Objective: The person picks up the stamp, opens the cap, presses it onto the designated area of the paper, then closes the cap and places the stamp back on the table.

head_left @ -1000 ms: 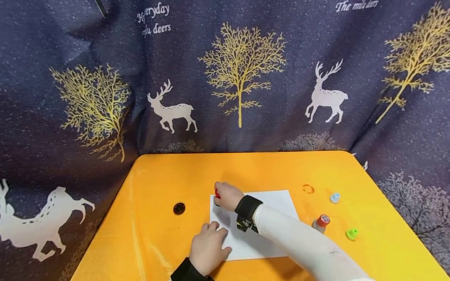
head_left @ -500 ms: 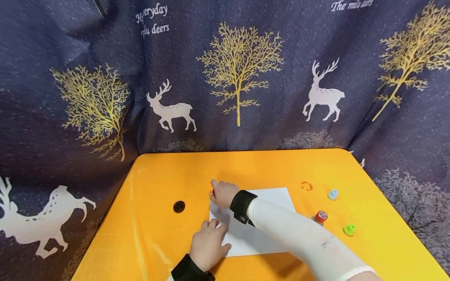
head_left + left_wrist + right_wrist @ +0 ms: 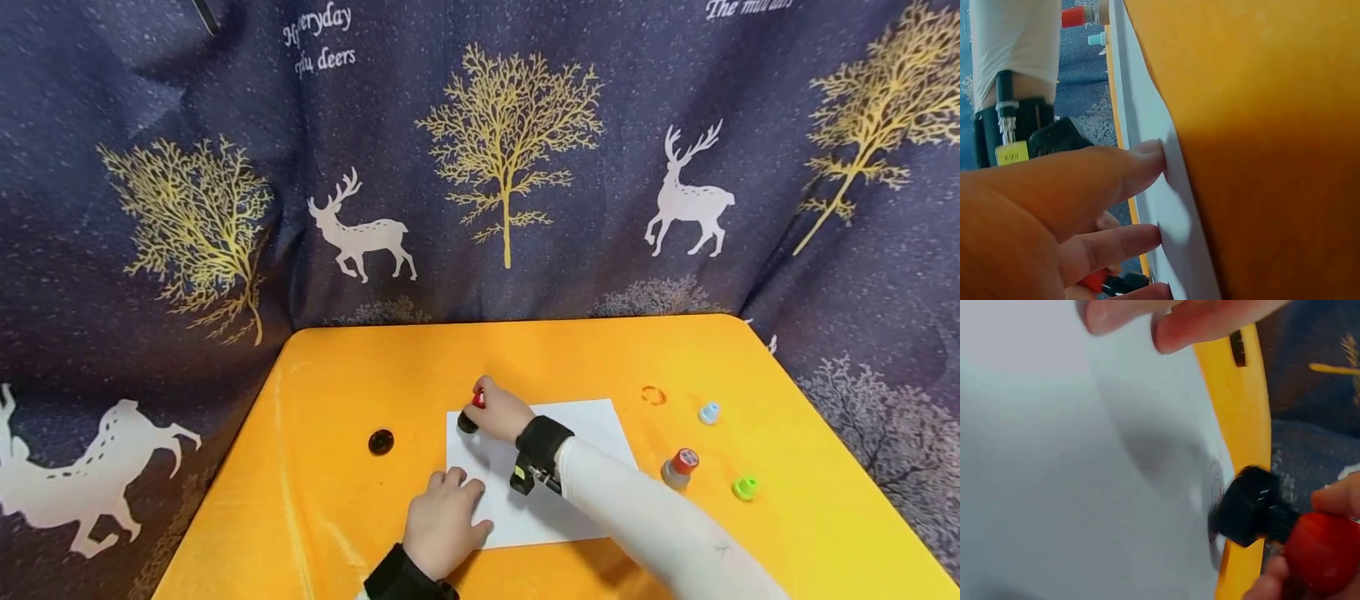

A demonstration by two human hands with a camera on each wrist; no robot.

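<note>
My right hand (image 3: 504, 414) pinches a hand stamp (image 3: 1250, 509) by its round red knob. The stamp's black base is tilted, close over the far left corner of a white sheet of paper (image 3: 551, 508). In the right wrist view, a faint round printed mark (image 3: 1215, 487) shows on the paper beside the base. My left hand (image 3: 444, 521) rests with spread fingers on the paper's left edge. Its thumb (image 3: 1147, 162) and fingertips lie on the sheet, seen close up in the left wrist view.
On the orange table (image 3: 337, 375), a round black disc (image 3: 381, 442) lies left of the paper. To the right stand a red-capped bottle (image 3: 679, 468), a light blue cone-shaped piece (image 3: 708, 412) and a green one (image 3: 745, 488). A reddish ring mark (image 3: 653, 395) stains the tabletop. A patterned curtain hangs behind.
My right hand has shifted a little right from the paper's corner, and the stamp has tipped so its black base shows. My left hand stays in place.
</note>
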